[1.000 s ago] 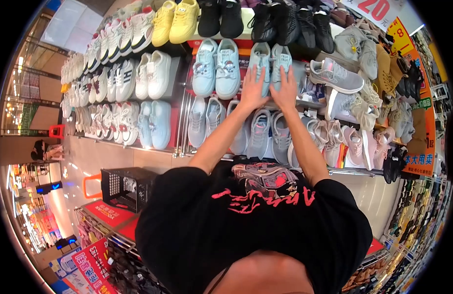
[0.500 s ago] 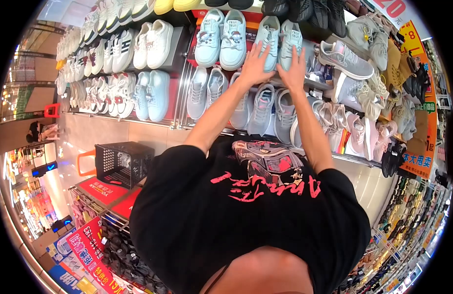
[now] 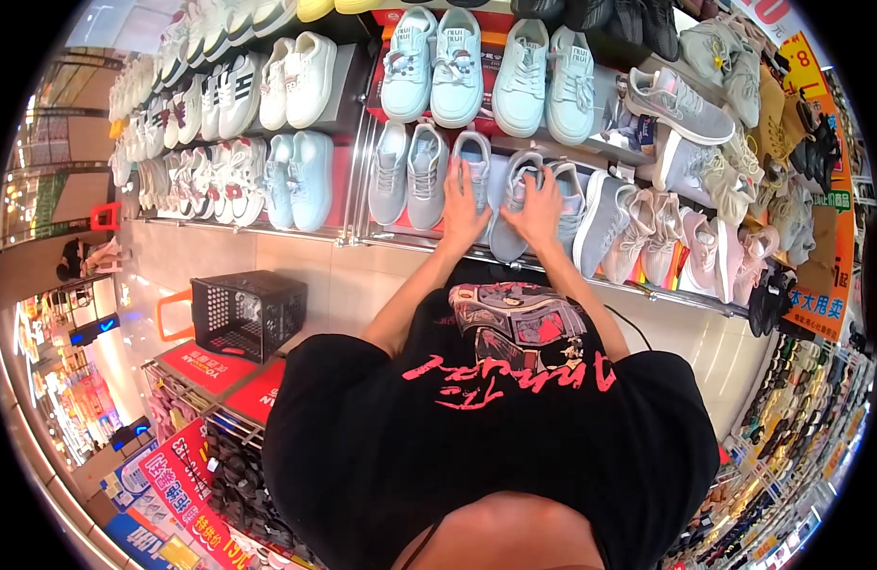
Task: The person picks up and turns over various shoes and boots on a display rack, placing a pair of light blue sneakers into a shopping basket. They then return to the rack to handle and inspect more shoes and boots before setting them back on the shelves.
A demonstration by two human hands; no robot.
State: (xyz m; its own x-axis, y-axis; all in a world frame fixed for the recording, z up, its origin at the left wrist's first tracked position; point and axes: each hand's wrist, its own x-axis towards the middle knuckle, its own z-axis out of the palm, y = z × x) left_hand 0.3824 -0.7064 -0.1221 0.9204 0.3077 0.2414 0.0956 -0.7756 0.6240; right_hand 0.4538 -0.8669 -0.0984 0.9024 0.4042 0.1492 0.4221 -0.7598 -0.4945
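Both my hands are over the lower row of grey sneakers. My left hand (image 3: 467, 211) lies on a grey sneaker (image 3: 473, 147), its fingers stretched along the shoe and apart. My right hand (image 3: 537, 214) is spread over another grey sneaker (image 3: 507, 239), whose toe sticks out toward me past its neighbours. The thumb is near the laces and the fingers point to the heel; no firm grip shows. Left of my hands sits a grey sneaker pair (image 3: 426, 180). Pale mint sneakers (image 3: 522, 81) with bows and charms stand on the shelf above.
White sneakers (image 3: 239, 95) and a light blue pair (image 3: 310, 180) fill the left shelves. Beige and pink shoes (image 3: 638, 233) continue to the right. A metal rail (image 3: 638, 290) edges the display. Behind me at left, a black basket (image 3: 248, 313) with an orange handle rests on red boxes.
Both hands have come down and toward me, from the pale mint sneakers on the upper shelf to the grey sneakers in the lower row. The view has shifted slightly.
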